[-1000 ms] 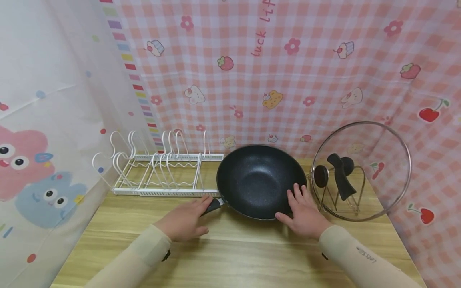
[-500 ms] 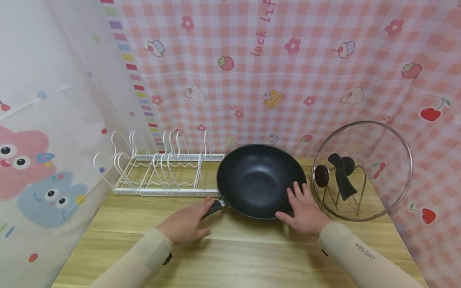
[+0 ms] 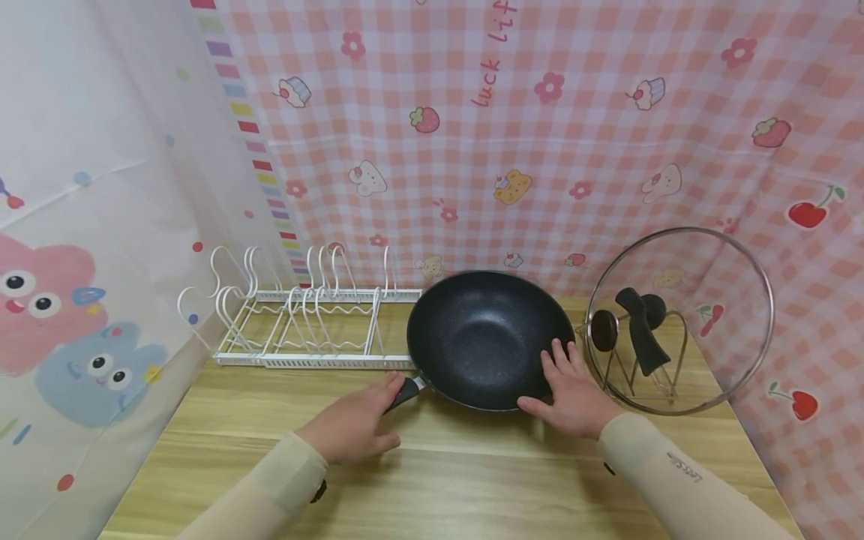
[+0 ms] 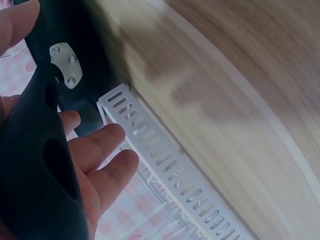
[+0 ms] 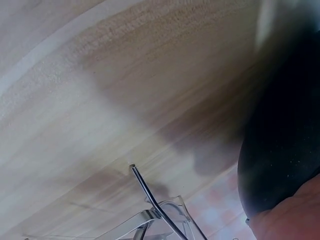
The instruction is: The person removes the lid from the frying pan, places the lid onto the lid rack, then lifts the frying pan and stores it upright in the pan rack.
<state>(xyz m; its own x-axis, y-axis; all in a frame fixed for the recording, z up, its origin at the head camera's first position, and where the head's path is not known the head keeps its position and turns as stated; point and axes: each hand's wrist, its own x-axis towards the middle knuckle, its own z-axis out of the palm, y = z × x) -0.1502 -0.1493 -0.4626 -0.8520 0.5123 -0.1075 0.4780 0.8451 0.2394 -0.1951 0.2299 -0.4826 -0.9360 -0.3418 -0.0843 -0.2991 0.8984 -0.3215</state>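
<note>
Not much has moved over the last second: the black handle swings a touch to the right and toward us, the left hand riding along with it. The right hand pretty much stays put. As for the wok, we see it with its hollow side facing us, between the white rack on the left and the wire stand on the right. It's right by the end of the rack, but we can't tell whether the two touch.

On the left hand, we've got the palm over the handle and the thumb well apart. From the left wrist view, the fingers look fairly straight and poke out past the handle, so we'd call that resting on it, not wrapped round. Right hand: fingers spread, tips on the inside of the wok, thumb at its near rim.

Over on the right we have a big glass lid standing up at the wire stand, all on the wood-look surface. Behind it we've got pink checked cloth.
</note>
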